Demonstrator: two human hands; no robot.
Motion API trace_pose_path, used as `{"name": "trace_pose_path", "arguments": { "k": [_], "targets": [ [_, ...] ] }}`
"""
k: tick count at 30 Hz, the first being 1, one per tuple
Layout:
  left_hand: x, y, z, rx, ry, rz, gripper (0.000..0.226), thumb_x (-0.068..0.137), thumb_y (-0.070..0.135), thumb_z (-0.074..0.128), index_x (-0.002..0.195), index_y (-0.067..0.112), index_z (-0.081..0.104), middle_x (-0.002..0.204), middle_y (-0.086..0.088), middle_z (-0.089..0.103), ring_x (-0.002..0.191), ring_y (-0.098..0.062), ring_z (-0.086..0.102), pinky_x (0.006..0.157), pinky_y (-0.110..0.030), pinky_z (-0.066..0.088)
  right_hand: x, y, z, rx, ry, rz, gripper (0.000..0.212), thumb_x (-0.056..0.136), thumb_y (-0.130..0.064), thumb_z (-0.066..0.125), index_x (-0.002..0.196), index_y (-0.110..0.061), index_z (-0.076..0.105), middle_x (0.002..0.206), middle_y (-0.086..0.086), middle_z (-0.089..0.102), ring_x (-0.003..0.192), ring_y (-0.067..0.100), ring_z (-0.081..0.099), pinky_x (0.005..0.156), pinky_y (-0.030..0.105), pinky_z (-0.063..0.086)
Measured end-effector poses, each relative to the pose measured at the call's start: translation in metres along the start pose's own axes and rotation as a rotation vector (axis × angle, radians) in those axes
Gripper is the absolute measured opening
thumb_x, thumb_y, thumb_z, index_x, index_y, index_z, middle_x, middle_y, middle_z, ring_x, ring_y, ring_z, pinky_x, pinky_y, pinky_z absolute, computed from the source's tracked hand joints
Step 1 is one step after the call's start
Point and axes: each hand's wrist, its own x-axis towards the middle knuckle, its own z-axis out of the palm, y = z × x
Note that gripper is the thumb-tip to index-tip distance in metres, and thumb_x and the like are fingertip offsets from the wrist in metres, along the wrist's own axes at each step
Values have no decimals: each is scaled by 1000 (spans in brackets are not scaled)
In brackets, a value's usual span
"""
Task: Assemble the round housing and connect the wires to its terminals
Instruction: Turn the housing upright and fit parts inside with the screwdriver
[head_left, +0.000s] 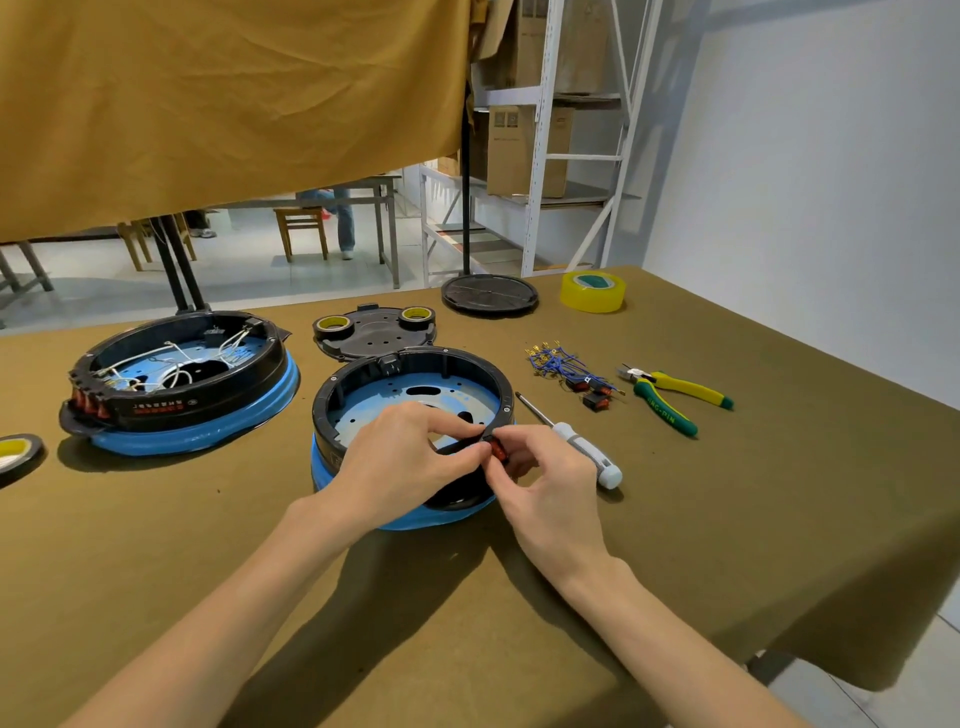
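Note:
A round black housing with a blue base and a pale blue inner plate sits at the table's middle, open at the top. My left hand grips its near rim, fingers curled over the edge. My right hand pinches a small red rocker switch against the outside of that rim. Blue wires with brass terminals lie in a loose pile to the right, with two more red switches beside them.
A second housing, wired with white leads, stands at left. A black lid carries two tape rolls behind. A screwdriver, pliers, yellow tape and a black disc lie right and back.

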Motion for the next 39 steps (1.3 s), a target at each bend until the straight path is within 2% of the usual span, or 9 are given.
{"name": "trace_pose_path", "arguments": {
  "k": [3, 5, 9, 14, 18, 24, 32, 35, 39],
  "targets": [
    [-1, 3, 1, 4, 23, -11, 25, 93, 45, 69, 114, 36, 78, 99, 19, 76, 68, 23, 53, 48, -5, 37, 1, 0, 1, -11, 11, 27, 19, 88, -16, 79, 103, -21, 70, 91, -13, 69, 86, 4, 65, 74, 15, 53],
    [-2, 4, 0, 26, 19, -25, 25, 93, 44, 69, 115, 37, 78, 104, 19, 76, 71, 17, 57, 54, -5, 41, 0, 2, 0, -6, -16, 28, 15, 87, -16, 79, 100, -19, 72, 90, -12, 70, 88, 3, 66, 76, 16, 55],
    [-2, 5, -1, 35, 17, -40, 26, 93, 45, 69, 117, 37, 77, 110, 18, 76, 97, 1, 66, 78, -23, 58, -2, 2, -5, 3, -70, 17, 23, 87, -16, 79, 109, -20, 74, 98, -12, 72, 96, -1, 66, 81, 10, 52],
    [0, 2, 2, 44, 11, -77, 32, 93, 51, 66, 120, 35, 76, 108, 16, 77, 101, 1, 69, 85, -33, 62, -6, 2, -4, -46, -62, 49, 34, 88, -19, 79, 120, -22, 70, 105, -13, 70, 101, -1, 62, 88, 11, 50],
    [1, 2, 3, 112, -10, -87, 34, 94, 57, 59, 117, 38, 76, 105, 18, 76, 100, 1, 68, 85, -34, 61, -6, 2, -3, -15, -31, 71, 27, 87, -19, 80, 112, -24, 73, 97, -15, 70, 95, 2, 64, 81, 14, 52],
    [0, 3, 0, 62, -24, -66, 26, 95, 55, 60, 112, 44, 77, 95, 23, 75, 94, 1, 68, 80, -37, 61, -5, 1, -7, 87, -8, 91, 26, 85, -17, 82, 104, -31, 72, 93, -21, 70, 93, 6, 66, 76, 12, 51],
    [4, 4, 1, 103, -65, -79, 31, 94, 59, 60, 115, 42, 75, 102, 21, 75, 97, 1, 68, 84, -38, 60, -5, 5, -6, 147, -13, 110, 17, 85, -9, 82, 98, -18, 78, 90, -13, 73, 90, 8, 69, 77, 17, 56],
    [3, 6, 1, 195, -105, -64, 40, 95, 64, 52, 120, 40, 73, 100, 17, 76, 92, -4, 68, 79, -38, 61, -4, 5, -5, 140, -15, 111, 17, 85, -9, 81, 98, -18, 78, 91, -13, 73, 91, 7, 69, 77, 17, 56],
    [9, 7, -2, 207, -192, -98, 43, 93, 69, 51, 103, 35, 76, 88, 8, 76, 83, -10, 70, 73, -40, 61, -3, 5, -5, 134, -25, 134, 17, 86, -12, 81, 99, -21, 77, 90, -15, 73, 91, 7, 69, 78, 20, 57]
  ]
}}
